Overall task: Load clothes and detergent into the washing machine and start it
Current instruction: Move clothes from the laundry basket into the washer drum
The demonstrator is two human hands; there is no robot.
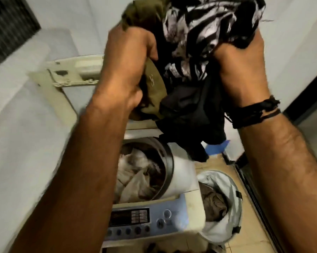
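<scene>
Both my hands hold a bundle of clothes high above the top-loading washing machine (pixel 181 181). My left hand (pixel 124 70) grips an olive-green garment (pixel 154 84). My right hand (pixel 241 70) grips a black-and-white patterned garment (pixel 199 24), with black fabric (pixel 190 114) hanging down below it. The machine's lid (pixel 66 73) stands raised at the back. Its drum (pixel 141 168) holds pale and brown clothes. The control panel (pixel 145 220) with buttons and knobs runs along the front.
A round laundry basket (pixel 232 198) with brownish clothes inside stands on the tiled floor right of the machine. A blue object (pixel 216 148) lies on the floor behind it. A white wall is on the left, a dark door frame on the right.
</scene>
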